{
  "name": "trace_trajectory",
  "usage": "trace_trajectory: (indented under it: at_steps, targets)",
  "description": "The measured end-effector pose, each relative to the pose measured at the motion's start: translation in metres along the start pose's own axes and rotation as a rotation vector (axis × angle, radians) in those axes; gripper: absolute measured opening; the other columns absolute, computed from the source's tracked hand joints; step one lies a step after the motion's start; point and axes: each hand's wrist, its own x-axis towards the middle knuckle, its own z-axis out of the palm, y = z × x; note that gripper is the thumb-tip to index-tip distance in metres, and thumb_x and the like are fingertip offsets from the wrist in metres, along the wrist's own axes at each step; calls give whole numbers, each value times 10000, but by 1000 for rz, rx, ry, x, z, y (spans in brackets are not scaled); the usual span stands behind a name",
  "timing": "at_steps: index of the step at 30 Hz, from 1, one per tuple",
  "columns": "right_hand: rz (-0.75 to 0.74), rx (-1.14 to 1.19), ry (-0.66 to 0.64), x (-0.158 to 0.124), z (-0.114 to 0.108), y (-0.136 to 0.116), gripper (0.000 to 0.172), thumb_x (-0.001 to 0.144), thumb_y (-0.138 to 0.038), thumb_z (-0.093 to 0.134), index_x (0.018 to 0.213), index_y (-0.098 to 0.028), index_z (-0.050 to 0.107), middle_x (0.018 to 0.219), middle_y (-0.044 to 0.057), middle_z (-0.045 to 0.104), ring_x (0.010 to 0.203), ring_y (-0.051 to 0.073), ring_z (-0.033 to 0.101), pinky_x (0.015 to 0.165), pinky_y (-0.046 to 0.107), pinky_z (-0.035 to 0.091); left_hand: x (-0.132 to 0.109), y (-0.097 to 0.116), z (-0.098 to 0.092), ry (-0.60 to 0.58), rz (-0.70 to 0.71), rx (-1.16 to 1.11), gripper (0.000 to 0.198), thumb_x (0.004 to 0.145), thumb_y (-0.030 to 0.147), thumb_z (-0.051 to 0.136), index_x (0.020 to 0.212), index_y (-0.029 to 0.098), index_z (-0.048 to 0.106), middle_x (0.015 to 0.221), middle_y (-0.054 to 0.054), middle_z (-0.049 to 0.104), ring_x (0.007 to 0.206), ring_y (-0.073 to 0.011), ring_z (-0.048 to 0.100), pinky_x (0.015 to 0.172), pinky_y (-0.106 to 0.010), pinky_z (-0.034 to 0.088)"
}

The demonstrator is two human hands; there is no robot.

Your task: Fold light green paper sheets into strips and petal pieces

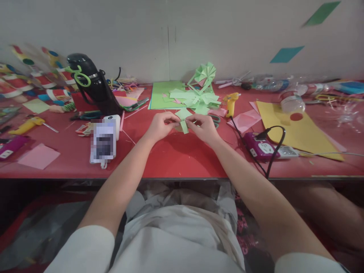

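Note:
Both my hands meet over the middle of the red table (176,155). My left hand (162,126) and my right hand (203,127) pinch a small light-green paper piece (183,120) between their fingertips, just above the tabletop. Right behind it lies a heap of cut green paper pieces (196,99) on a green sheet (162,94). A folded green paper fan shape (205,74) stands at the back by the wall.
A yellow glue gun (231,102) lies right of the heap, its black cord running to a purple power strip (260,148). A yellow sheet (295,129), pink papers (38,156), a phone (104,142), a black bag (91,81) and craft clutter surround the hands.

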Motion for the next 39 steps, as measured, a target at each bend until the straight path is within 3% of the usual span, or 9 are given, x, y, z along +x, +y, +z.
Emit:
trace_trajectory:
  at_steps: [8, 14, 24, 32, 39]
  targets:
    - [40, 43, -59, 1, -1, 2, 204, 850, -358, 651, 810, -187, 755, 791, 50, 735, 720, 168, 632, 641, 294, 471, -1, -2, 0, -22, -24, -33, 48, 758, 209, 739, 778, 166, 740, 846, -60, 747, 788, -162, 684, 779, -315, 558]
    - [58, 34, -67, 2, -2, 4, 235, 861, -366, 632, 824, -173, 762, 737, 44, 707, 641, 147, 574, 610, 294, 442, -1, -3, 2, -60, -92, -91, 102, 733, 183, 734, 831, 156, 734, 802, -50, 736, 741, -156, 677, 749, -308, 556]
    - [86, 11, -94, 1, -3, 3, 315, 849, -458, 659, 744, -174, 746, 661, 31, 665, 596, 130, 507, 569, 288, 398, -2, -3, 0, -123, -61, -129, 89, 716, 176, 727, 797, 157, 760, 862, -69, 726, 757, -151, 665, 733, -301, 563]
    - [127, 35, -89, 1, -3, -1, 287, 815, -446, 687, 733, -179, 751, 692, 43, 698, 616, 141, 553, 587, 294, 430, -3, -1, 2, -117, -95, -143, 82, 744, 178, 713, 813, 149, 745, 869, -71, 732, 765, -159, 677, 735, -312, 565]
    - [117, 34, -54, 2, -3, -2, 185, 789, -331, 632, 729, -185, 727, 694, 36, 692, 630, 151, 589, 585, 292, 459, -2, 3, 2, -87, -111, -204, 128, 750, 216, 743, 833, 147, 673, 843, -58, 725, 797, -161, 687, 797, -331, 561]
